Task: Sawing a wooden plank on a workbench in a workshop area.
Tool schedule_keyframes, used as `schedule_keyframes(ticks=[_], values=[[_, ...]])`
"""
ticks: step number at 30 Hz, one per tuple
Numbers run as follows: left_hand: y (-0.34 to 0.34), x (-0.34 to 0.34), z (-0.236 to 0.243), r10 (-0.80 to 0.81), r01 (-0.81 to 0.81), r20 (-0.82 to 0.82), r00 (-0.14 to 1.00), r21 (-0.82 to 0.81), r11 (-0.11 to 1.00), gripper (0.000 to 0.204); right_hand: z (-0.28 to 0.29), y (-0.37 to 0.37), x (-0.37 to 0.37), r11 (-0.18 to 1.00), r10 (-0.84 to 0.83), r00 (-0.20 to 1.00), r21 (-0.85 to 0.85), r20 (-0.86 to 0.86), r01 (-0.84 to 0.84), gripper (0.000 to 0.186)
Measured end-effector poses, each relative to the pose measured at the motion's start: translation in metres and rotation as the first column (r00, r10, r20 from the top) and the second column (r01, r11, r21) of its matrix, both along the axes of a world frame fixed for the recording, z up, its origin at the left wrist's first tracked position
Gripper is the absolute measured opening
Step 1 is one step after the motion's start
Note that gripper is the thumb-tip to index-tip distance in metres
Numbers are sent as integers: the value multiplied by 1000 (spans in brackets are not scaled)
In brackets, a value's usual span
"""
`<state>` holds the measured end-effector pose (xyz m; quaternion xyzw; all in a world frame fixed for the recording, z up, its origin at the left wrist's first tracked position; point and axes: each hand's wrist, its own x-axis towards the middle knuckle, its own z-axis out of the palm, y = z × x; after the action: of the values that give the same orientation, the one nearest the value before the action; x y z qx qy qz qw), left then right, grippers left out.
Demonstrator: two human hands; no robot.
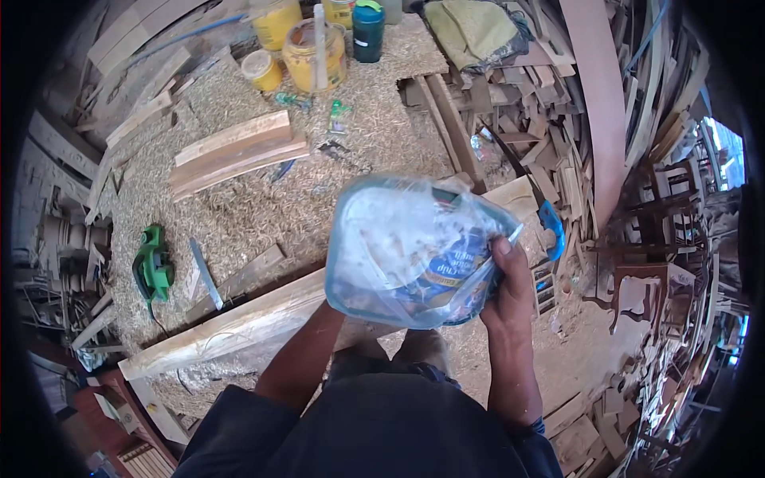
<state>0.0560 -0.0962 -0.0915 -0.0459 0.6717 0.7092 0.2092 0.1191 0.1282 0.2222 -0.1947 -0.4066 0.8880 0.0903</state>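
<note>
In front of my body, a teal-rimmed plastic tub [331, 263] is held up, with a crumpled clear plastic bag [390, 227] across its open top. Through the bag I make out whitish contents and a blue printed wrapper [454, 263]. My right hand [510, 279] grips the tub's right side, its thumb pressed on the bag's bunched edge and its other fingers mostly hidden. On the other side, my left forearm [299, 358] reaches up behind the tub's lower left corner; the tub covers that hand and its fingers.
A shavings-covered bench [223, 215] carries a green power planer [153, 267], a blade [205, 275], stacked boards [239, 151], yellow tubs [315, 60] and a dark green tumbler [368, 32]. A blue-handled saw [550, 231] lies by wood scraps. Wooden chair frames [641, 287] stand at right.
</note>
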Motion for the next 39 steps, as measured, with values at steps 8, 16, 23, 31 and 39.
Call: schedule_keyframes(ticks=[8, 16, 23, 31, 39], values=[[-215, 24, 133, 155, -180, -97, 983, -361, 915, 29, -56, -76, 20, 998, 55, 994, -22, 91, -53, 50], [-235, 62, 152, -91, -235, -443, 892, -626, 743, 41, -152, -177, 62, 927, -22, 993, -370, 113, 62, 53], [-197, 76, 134, -53, -76, -267, 962, -448, 891, 62, -179, -218, 77, 951, -72, 980, -283, 184, 123, 50], [-209, 56, 151, -202, 120, -84, 976, -566, 816, 65, -151, -208, 85, 950, 46, 947, -306, 319, 57, 58], [-189, 41, 166, -405, 20, -300, 864, -782, 622, 69, -193, -183, 117, 992, -8, 899, 116, 438, -48, 57]])
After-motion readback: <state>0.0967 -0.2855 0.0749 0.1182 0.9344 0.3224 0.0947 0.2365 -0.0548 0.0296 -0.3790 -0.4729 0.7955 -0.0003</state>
